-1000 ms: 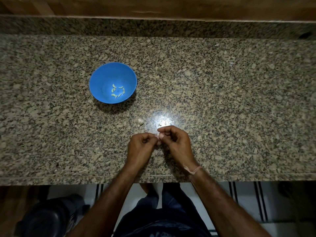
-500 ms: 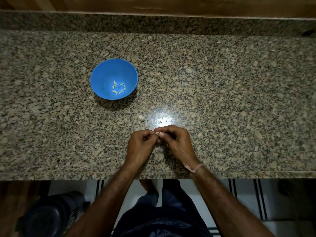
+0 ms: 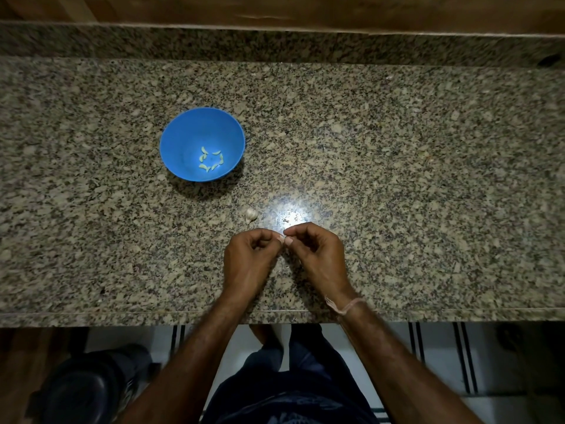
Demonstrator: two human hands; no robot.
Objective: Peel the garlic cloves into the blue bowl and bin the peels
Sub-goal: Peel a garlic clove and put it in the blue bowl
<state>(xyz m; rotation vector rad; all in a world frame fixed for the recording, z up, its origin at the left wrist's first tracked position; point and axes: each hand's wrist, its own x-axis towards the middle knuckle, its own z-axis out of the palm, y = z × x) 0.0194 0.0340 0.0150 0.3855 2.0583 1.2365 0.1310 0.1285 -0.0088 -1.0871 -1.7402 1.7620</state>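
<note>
The blue bowl (image 3: 183, 139) stands on the granite counter (image 3: 397, 179), left of centre, with several peeled garlic cloves (image 3: 210, 162) in its bottom. A small unpeeled piece of garlic (image 3: 251, 214) lies on the counter between the bowl and my hands. My left hand (image 3: 249, 263) and my right hand (image 3: 318, 258) meet fingertip to fingertip near the front edge, both with curled fingers, pinching a small pale garlic clove (image 3: 283, 239) between them. Most of that clove is hidden by my fingertips.
A dark round bin (image 3: 82, 390) stands on the floor below the counter's front edge, at the lower left. A raised granite ledge (image 3: 275, 44) runs along the back. A few tiny dark specks (image 3: 286, 220) lie just beyond my hands.
My hands stay together on the clove with only small finger movements. The view has shifted slightly; the bowl and loose garlic have not moved.
</note>
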